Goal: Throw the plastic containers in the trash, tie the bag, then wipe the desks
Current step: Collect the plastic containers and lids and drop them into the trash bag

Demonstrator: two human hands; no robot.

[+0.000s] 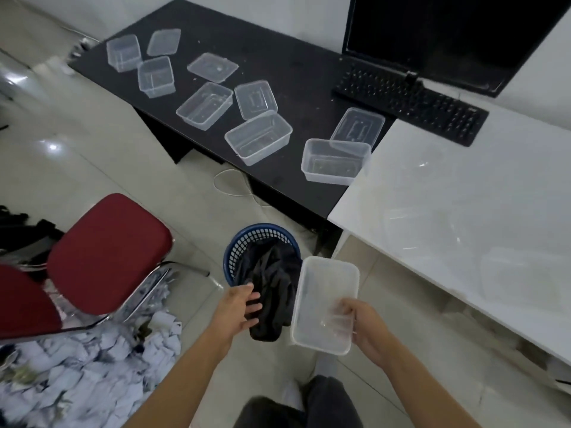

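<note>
A blue mesh trash basket (244, 239) stands on the floor, lined with a black bag (273, 291) that hangs over its near rim. My left hand (239, 305) grips the bag's near edge. My right hand (363, 327) holds a clear plastic container (324, 301) by its near end, beside the basket on the right. Several more clear containers and lids lie scattered on the black desk (296, 75), such as one (259, 136) in the middle and one (335, 161) by the white desk (463, 193). Faint clear containers (519, 279) also lie on the white desk.
A keyboard (411, 103) and monitor (438, 35) sit at the back right. A red-cushioned chair (108, 254) stands to the left over a patterned cloth (86, 375). A white cable (228, 183) lies under the black desk.
</note>
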